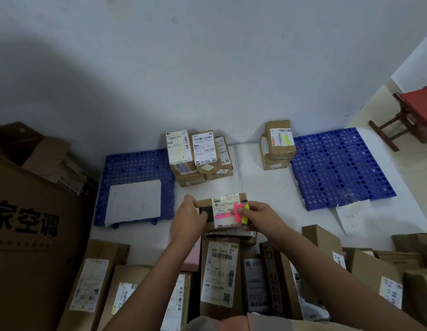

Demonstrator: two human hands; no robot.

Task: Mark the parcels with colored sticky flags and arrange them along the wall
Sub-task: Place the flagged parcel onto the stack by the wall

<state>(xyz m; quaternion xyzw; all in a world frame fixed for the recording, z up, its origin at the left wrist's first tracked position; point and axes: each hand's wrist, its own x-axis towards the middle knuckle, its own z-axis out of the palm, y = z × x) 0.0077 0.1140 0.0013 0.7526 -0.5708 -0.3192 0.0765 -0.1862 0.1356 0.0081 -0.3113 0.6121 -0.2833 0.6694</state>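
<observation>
Cardboard parcel [225, 212], label reading "P802", sits at frame centre, left hand [189, 217] grasping its left edge, right hand [256, 215] pinching pink and yellow sticky flags [241, 212], bare white floor [267, 187] beyond toward the wall [207, 68].

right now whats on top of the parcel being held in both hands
A white shipping label with a pink flag stuck on it; the right hand pinches a yellow flag beside it. The left hand covers the parcel's left end, so anything there is hidden.
</observation>
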